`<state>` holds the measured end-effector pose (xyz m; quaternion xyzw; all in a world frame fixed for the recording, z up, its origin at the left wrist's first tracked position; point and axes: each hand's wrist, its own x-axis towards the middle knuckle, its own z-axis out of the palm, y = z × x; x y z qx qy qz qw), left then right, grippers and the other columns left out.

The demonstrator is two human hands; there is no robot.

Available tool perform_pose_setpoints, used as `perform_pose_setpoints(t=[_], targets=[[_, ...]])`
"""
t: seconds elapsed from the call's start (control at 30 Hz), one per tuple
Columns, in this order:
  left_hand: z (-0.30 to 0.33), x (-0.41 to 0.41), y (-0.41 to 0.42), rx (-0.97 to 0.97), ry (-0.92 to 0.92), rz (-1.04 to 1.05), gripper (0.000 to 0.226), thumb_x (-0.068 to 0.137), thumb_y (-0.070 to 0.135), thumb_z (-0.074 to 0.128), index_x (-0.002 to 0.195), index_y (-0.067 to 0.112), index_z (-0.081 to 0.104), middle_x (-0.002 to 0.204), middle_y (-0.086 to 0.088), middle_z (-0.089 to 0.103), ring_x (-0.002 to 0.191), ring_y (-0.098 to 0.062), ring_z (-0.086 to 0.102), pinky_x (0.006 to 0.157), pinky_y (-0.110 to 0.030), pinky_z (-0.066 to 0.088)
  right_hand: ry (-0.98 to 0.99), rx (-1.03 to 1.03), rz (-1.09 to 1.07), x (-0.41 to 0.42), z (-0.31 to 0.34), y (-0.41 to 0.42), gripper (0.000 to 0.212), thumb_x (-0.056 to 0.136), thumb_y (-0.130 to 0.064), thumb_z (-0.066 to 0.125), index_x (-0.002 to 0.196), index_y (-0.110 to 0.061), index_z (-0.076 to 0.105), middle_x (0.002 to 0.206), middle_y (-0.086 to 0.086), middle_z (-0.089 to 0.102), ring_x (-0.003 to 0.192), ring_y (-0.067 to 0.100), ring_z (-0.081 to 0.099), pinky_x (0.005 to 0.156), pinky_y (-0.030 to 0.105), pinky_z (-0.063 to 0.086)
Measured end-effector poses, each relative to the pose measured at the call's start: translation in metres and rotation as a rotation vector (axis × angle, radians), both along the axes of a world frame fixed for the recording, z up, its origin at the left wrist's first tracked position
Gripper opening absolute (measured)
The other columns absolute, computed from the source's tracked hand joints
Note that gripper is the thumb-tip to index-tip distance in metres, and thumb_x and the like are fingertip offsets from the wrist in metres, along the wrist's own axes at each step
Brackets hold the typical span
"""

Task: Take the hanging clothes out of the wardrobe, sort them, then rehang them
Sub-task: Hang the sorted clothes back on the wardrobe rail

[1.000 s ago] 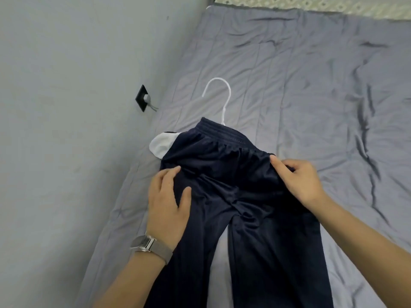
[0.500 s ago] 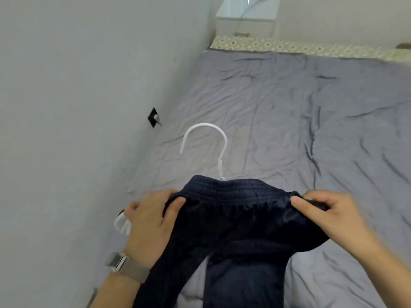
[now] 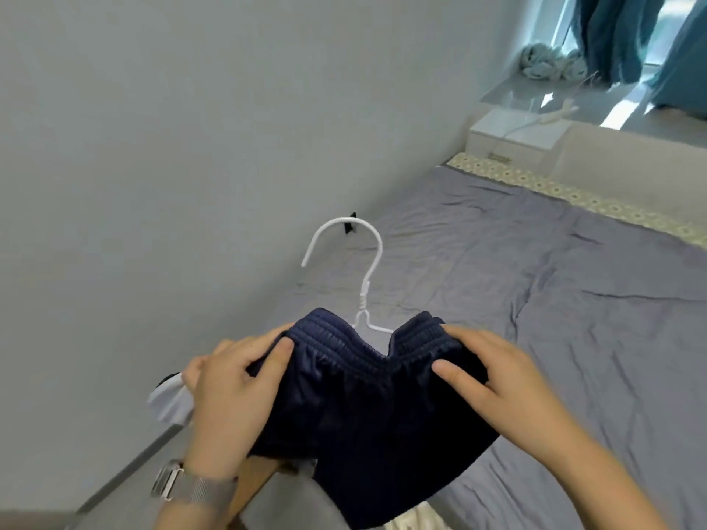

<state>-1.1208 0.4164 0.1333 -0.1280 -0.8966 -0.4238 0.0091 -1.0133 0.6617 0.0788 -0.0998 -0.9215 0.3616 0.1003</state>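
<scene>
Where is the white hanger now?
In the head view, the white hanger is at centre, its hook above the navy trousers' waistband, held between the left hand and right hand, over the grey bed.

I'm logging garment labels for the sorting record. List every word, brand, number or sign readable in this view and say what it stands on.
None: no readable text in this view.
Navy trousers: plain waistband, no tag or print showing.
White hanger: unmarked.
Wristwatch on the left hand: only the mesh strap shows, no dial.
Right hand: covers part of the waistband.
Bedside cabinet: no legible marks.
</scene>
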Motion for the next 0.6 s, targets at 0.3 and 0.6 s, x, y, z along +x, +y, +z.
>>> perform_pose_setpoints(t=[0.3,0.6], targets=[[0.033,0.15,-0.198,0.222,-0.083,0.506,0.038,0.072,0.054,0.06,0.07,0.018,0.069,0.083,-0.012,0.067,0.09,-0.028,0.06,0.087,-0.043,0.044,0.074,-0.069,0.356,0.022,0.057,-0.15,0.049,0.069,-0.065,0.052,0.068,-0.017,0.063,0.054,0.0,0.053,0.052,0.009,0.05,0.056,0.033,0.043],[0.058,0.425,-0.329,0.434,-0.095,1.097,0.024,0.089,0.04,0.058,0.081,0.026,0.076,0.088,-0.01,0.073,0.098,-0.03,0.065,0.094,-0.054,0.047,0.225,-0.017,1.025,0.121,0.085,-0.363,0.029,0.078,-0.065,0.04,0.085,-0.042,0.058,0.099,-0.02,0.044,0.095,0.004,0.046,0.077,0.026,0.043]])
